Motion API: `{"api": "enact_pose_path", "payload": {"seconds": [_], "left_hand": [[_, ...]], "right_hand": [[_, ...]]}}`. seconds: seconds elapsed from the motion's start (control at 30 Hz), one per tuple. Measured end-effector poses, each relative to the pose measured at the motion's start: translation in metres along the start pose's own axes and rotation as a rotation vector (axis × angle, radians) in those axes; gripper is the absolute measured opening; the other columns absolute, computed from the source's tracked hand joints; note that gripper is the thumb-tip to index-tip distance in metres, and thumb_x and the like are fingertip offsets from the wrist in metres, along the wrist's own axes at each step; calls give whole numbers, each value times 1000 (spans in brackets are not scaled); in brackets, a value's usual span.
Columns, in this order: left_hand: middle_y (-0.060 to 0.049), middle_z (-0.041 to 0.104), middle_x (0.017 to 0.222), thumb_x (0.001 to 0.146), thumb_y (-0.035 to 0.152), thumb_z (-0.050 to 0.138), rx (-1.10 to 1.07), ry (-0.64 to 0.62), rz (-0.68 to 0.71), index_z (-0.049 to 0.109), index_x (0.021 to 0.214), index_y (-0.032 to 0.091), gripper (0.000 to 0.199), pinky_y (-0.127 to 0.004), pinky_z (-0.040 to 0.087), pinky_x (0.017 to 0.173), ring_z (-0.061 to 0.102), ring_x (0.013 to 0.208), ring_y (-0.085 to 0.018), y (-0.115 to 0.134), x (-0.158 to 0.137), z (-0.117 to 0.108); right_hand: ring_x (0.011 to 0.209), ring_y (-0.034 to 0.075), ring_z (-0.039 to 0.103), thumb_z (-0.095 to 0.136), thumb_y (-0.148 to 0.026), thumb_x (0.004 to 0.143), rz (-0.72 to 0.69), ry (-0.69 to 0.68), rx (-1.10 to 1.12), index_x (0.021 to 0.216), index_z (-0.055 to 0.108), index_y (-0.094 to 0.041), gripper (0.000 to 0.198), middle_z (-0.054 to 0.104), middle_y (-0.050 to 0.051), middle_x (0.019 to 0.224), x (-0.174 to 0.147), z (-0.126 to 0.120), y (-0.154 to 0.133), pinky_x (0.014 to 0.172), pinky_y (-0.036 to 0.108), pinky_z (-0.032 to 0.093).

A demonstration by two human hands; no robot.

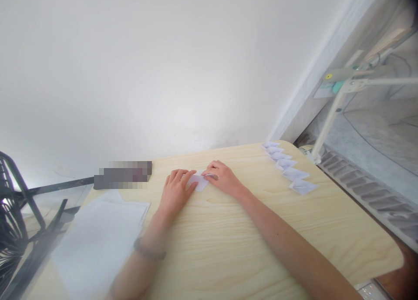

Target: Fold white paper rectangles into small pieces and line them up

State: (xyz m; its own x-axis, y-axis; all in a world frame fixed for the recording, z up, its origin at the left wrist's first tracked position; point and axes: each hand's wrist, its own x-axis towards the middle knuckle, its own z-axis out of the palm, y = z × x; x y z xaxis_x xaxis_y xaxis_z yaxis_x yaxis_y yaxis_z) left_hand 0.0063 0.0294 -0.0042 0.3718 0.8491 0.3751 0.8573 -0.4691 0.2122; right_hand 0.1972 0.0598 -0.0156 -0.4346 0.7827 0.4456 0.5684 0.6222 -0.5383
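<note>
A small piece of folded white paper (200,184) lies on the wooden table between my two hands. My left hand (178,187) grips its left side, thumb and fingers closing on the edge. From the right, my right hand (224,176) pinches the paper's upper right part, with the fingertips pressed together. Part of the sheet is hidden beneath the fingers. Along the table's right side stands a row of several folded paper shapes (303,186), pointed and alike, well apart from my right hand.
A stack of white paper sheets (101,234) covers the left of the light wood table (209,256). Behind it sits a dark, pixelated object (124,176). A white wall (183,73) rises at the back; a white metal frame (331,117) stands beyond the right edge.
</note>
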Motion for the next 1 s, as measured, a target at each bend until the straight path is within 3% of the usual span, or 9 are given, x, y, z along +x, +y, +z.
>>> {"api": "enact_pose_path", "payload": {"seconds": [0.2,0.37,0.83,1.0], "left_hand": [[-6,58,99,83,33,43,62,10,39,57,97,21,23,-38,37,84,44,101,-24,0,0,1],[-6,60,96,82,31,45,65,27,46,59,92,21,20,-39,37,82,45,100,-25,1,0,1],[-5,62,88,80,31,46,66,15,91,65,89,23,22,-43,33,89,44,106,-26,6,-3,-7],[-5,63,88,80,28,45,67,-10,77,65,88,23,23,-41,35,86,46,104,-25,5,-1,-7]], "right_hand": [[82,13,50,52,-12,74,-77,-27,-7,80,65,-21,17,57,3,86,-1,-4,-5,78,27,40],[80,14,50,55,-24,75,-87,-52,-7,77,64,-19,11,58,3,82,-1,-8,-10,80,30,39],[79,14,49,53,-24,76,-68,-68,-144,65,64,-21,16,59,1,75,0,-5,-6,77,29,34],[80,14,48,52,-29,78,-78,-92,-162,85,66,-25,16,58,2,77,-1,-6,-7,76,29,33]]}}
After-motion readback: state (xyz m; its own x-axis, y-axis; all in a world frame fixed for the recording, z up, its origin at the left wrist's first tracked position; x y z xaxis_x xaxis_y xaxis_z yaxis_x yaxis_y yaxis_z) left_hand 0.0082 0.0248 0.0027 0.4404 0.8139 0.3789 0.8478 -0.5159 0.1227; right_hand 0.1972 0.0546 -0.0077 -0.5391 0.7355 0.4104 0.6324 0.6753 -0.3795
